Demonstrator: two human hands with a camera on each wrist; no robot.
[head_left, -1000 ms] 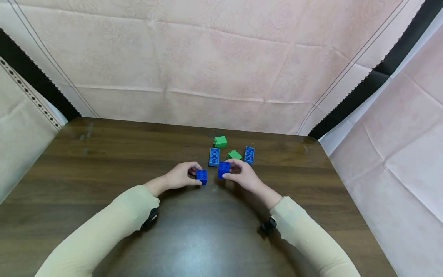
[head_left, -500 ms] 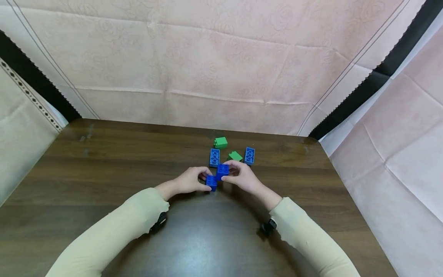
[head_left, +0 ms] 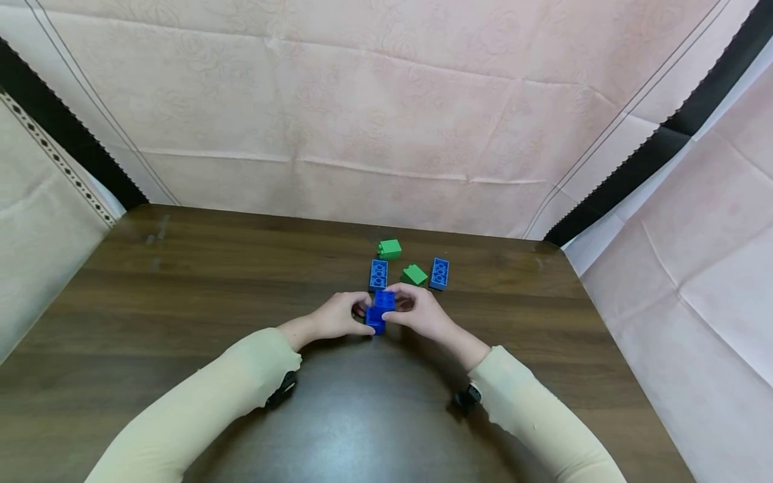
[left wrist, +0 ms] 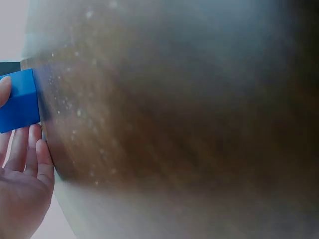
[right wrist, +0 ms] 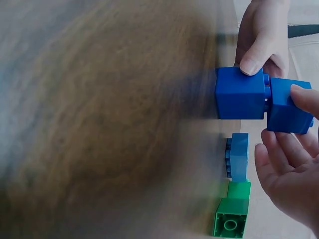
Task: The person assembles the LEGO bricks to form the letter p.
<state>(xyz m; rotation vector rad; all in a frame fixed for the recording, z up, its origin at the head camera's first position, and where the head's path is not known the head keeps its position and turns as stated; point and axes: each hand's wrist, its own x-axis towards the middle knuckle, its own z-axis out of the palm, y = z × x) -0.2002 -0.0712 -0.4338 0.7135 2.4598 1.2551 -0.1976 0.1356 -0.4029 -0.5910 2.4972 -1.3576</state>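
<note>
Near the middle of the table, my left hand (head_left: 338, 316) pinches a blue building brick (head_left: 374, 322) between thumb and fingers. My right hand (head_left: 421, 312) holds a second blue brick (head_left: 384, 299) right above it, set off toward the far side. In the right wrist view, studs show in a narrow gap between the left hand's brick (right wrist: 240, 94) and the right hand's brick (right wrist: 289, 106). The left wrist view catches just one blue brick (left wrist: 21, 102) at its left edge, with the left thumb on it.
Just beyond the hands lie two lighter blue bricks, one on the left (head_left: 378, 274) and one on the right (head_left: 439, 274). A sloped green brick (head_left: 414, 274) lies between them, another green brick (head_left: 389, 249) farther back. Pale cloth hangs behind the wooden table (head_left: 241, 248).
My left hand has moved right with its brick, until it sits under the right hand's brick. The right hand has come down slightly, and the two bricks now overlap.
</note>
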